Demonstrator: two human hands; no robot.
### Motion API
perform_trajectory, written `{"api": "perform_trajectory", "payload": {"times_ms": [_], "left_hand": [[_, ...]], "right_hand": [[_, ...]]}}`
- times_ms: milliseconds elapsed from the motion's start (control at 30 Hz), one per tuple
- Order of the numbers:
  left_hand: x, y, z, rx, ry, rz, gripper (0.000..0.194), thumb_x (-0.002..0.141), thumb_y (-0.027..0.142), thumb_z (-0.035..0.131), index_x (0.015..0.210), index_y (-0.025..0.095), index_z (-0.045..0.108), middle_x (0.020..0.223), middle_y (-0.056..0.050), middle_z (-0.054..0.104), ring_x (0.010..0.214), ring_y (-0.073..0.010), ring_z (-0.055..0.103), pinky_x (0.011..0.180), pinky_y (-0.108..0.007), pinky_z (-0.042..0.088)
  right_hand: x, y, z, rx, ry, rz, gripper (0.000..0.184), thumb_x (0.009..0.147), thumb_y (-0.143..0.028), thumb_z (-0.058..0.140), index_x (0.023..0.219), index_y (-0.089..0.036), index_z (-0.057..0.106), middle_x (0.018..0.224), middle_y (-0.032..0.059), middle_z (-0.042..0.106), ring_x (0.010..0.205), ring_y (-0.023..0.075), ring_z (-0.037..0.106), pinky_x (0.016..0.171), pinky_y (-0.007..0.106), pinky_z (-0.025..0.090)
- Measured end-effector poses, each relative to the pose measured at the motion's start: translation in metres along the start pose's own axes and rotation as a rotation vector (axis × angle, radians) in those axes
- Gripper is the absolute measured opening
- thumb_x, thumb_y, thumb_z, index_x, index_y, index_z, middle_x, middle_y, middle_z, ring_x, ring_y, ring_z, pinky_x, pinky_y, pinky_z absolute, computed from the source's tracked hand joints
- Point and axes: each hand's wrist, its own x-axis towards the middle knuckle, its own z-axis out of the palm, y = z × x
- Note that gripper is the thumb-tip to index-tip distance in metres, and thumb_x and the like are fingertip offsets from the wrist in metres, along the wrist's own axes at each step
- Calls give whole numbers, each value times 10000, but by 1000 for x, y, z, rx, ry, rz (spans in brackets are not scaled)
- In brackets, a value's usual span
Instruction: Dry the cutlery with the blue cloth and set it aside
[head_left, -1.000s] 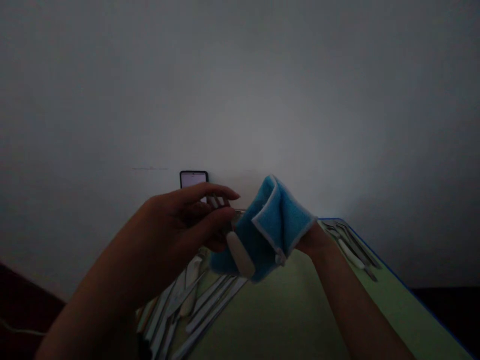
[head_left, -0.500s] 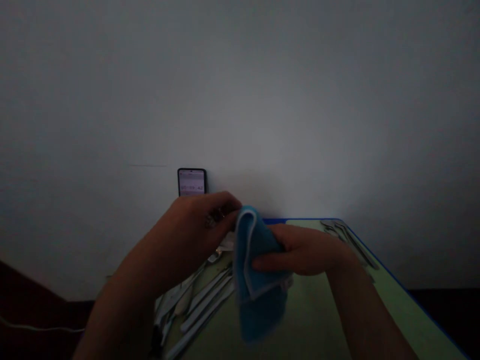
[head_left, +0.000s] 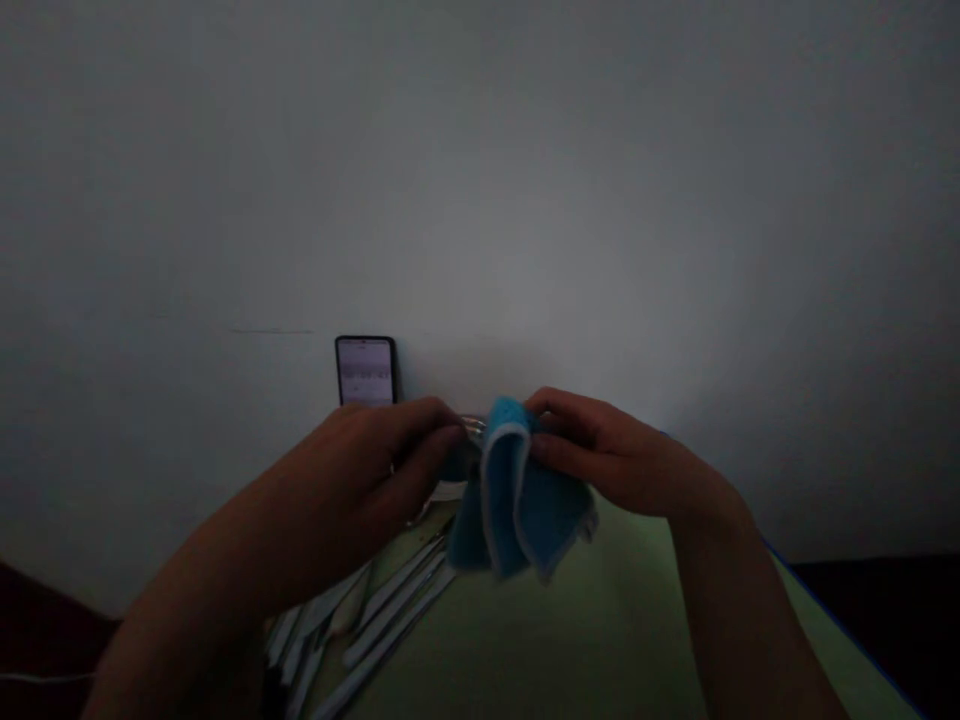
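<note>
A folded blue cloth (head_left: 507, 500) with white edging hangs in front of me above the table. My right hand (head_left: 611, 455) is closed, with thumb and fingers pinching the cloth's upper right side. My left hand (head_left: 397, 460) is also closed, its thumb and fingertips gripping a shiny metal utensil (head_left: 472, 427) just left of the cloth's top fold. Only a short bright part of that utensil shows; the cloth and fingers hide the rest, so I cannot tell its kind.
Several knives and other cutlery (head_left: 397, 610) lie on the green table (head_left: 555, 640), left of the cloth. A phone (head_left: 366, 370) with a lit screen leans against the grey wall (head_left: 480, 200). Part of a white object (head_left: 448, 491) shows behind my left hand.
My right hand has risen and taken a higher hold on the cloth, whose lower end hangs less far down. A shiny metal part now shows at my left fingertips. The view has shifted slightly.
</note>
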Motion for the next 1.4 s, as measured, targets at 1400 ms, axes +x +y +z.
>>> {"api": "perform_trajectory", "payload": {"times_ms": [1400], "left_hand": [[-3,-5,8,64,-300,109,296,904,341,339,810,197,580,671,32,593,562,-105,543,514,-212,382]], "right_hand": [[-1,-14,0,-502,-288,115,251,837,-339,501,963,-161,627,859,32,655,717,131,579,608,224,384]]}}
